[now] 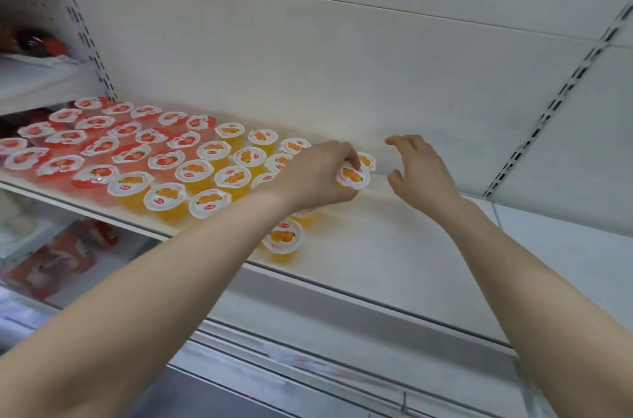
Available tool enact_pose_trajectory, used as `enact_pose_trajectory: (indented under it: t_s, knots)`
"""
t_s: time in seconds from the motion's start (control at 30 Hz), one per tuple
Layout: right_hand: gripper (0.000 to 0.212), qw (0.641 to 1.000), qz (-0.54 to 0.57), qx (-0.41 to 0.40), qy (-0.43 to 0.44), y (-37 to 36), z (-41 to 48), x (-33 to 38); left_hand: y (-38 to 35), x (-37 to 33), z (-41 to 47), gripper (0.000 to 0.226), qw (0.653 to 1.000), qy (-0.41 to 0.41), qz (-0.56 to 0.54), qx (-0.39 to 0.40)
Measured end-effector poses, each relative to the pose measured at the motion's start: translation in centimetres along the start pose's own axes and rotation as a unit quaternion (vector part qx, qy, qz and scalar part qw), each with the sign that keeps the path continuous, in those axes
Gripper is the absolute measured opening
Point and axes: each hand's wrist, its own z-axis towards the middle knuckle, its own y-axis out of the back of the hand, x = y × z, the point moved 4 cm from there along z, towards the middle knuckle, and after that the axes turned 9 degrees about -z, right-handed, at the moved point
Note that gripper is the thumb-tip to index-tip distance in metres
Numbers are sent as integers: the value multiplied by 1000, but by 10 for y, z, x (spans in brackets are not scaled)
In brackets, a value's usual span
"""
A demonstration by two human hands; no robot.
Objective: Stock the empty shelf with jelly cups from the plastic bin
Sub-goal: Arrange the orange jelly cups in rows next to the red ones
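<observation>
A white shelf [394,246] carries rows of jelly cups: red ones [99,147] on the left, orange ones [233,179] in the middle. My left hand [315,174] grips an orange jelly cup [352,176] by its lid edge, near the back of the shelf, beside another orange cup [365,160]. My right hand [419,167] hovers just right of it with loosely curled fingers and holds nothing. One orange cup [283,239] stands near the shelf's front edge under my left forearm. The plastic bin is not in view.
The right half of the shelf is bare white board up to a slotted upright [534,130]. The shelf below holds red packets [61,256] at the left. A higher shelf at the far left carries dark red goods [34,40].
</observation>
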Motion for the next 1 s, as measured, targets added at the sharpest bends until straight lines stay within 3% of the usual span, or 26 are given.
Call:
enact_pose_trajectory:
  t_s: [0.17,0.6,1.0]
  knots:
    - [57,1000,-8,-21,2,1,-6,-7,-21,3,2,37,995,-13,95,-5]
    - [57,999,-28,-39,22,11,-1,6,-24,7,7,43,991,-15,132,9]
    - [46,990,-90,-67,90,38,-9,84,56,43,-41,44,984,-27,165,-68]
